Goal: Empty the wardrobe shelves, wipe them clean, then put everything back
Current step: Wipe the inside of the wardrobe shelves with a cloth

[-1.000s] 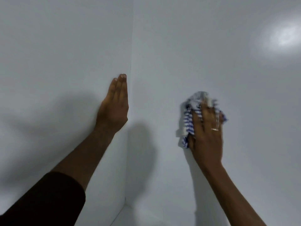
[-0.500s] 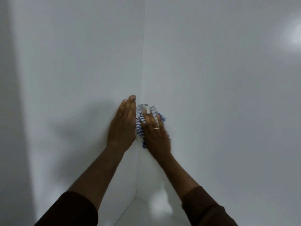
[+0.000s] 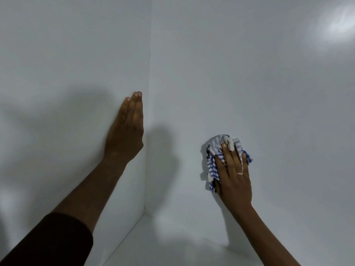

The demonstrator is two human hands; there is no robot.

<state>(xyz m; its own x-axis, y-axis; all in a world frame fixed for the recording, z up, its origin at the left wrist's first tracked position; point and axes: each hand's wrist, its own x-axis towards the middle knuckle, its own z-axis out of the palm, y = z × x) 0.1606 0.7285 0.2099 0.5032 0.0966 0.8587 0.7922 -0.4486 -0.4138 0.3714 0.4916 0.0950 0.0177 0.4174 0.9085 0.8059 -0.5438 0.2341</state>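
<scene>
I am looking into a white wardrobe compartment. My left hand [image 3: 126, 131] lies flat against the left side wall [image 3: 67, 64], fingers straight and together, just left of the corner seam. My right hand [image 3: 235, 181] presses a bunched blue-and-white striped cloth [image 3: 212, 167] against the back wall [image 3: 249, 73] with its fingers fairly straight. A fold of the cloth lies over one fingertip. A ring shows on one finger. The cloth sticks out above and to the left of the hand.
The white shelf floor [image 3: 172, 246] shows at the bottom, meeting both walls in the lower corner. A bright light reflection [image 3: 338, 22] sits on the back wall at the upper right. Nothing stands on the visible shelf.
My right hand slid the cloth left into the corner beside my left hand, then back right along the back wall. My left hand stayed on the side wall.
</scene>
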